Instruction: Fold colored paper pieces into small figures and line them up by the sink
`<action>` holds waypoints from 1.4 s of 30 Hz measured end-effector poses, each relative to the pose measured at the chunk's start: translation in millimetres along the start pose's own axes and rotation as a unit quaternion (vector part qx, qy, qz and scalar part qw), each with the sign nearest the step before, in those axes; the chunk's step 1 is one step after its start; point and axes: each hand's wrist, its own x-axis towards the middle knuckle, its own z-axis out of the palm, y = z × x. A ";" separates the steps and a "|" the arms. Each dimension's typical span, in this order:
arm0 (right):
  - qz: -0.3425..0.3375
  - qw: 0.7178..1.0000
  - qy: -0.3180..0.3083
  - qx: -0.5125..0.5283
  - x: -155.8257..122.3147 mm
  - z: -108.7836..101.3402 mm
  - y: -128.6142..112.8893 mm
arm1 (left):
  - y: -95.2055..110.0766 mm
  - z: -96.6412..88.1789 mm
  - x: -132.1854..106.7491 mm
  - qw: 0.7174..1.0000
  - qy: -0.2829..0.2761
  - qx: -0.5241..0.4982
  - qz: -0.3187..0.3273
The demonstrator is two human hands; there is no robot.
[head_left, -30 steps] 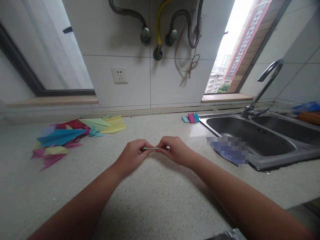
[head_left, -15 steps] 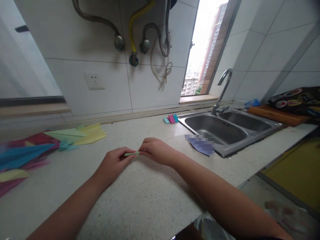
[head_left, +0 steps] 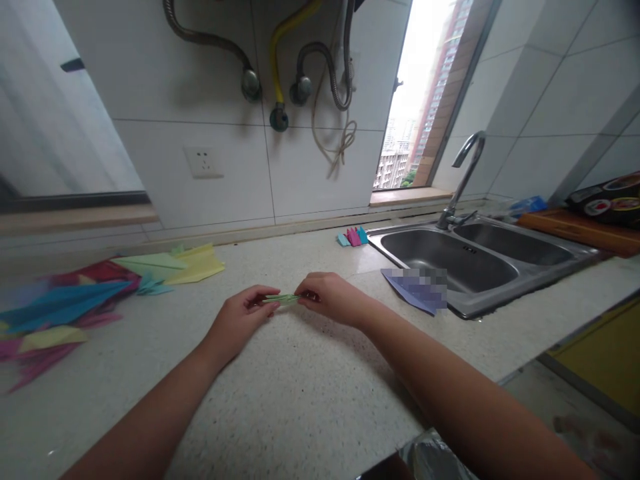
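Both hands meet just above a speckled counter [head_left: 300,393] at mid-frame. A small folded green paper piece [head_left: 281,299] is pinched between them. My left hand [head_left: 240,320] grips its left end with closed fingers. My right hand [head_left: 333,299] grips its right end, fingers curled over it. The paper is thin and mostly hidden by the fingertips.
A heap of coloured folded papers [head_left: 75,300] lies at the left of the counter. Three small folded pieces [head_left: 353,237] stand by the steel double sink [head_left: 475,263] with its tap [head_left: 463,177]. A purple sheet [head_left: 415,290] overlaps the sink edge. A wooden board [head_left: 575,230] lies at far right.
The view swung right and then slightly back. Both hands stay closed on the green paper piece at about the same spot on the counter.
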 end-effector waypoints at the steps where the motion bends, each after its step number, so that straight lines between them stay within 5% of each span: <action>1: -0.001 1.000 -0.004 0.002 -0.2 0.2 0.2 | 0.0 -0.5 0.4 1.000 0.002 -0.005 0.001; 22: 0.065 0.990 -0.002 0.127 -5.4 16.3 13.9 | -5.6 -4.2 1.2 0.999 -0.024 0.035 -0.029; 42: 0.085 0.985 -0.060 0.136 -6.7 16.8 13.4 | -12.2 -7.1 2.0 0.996 -0.058 0.070 0.013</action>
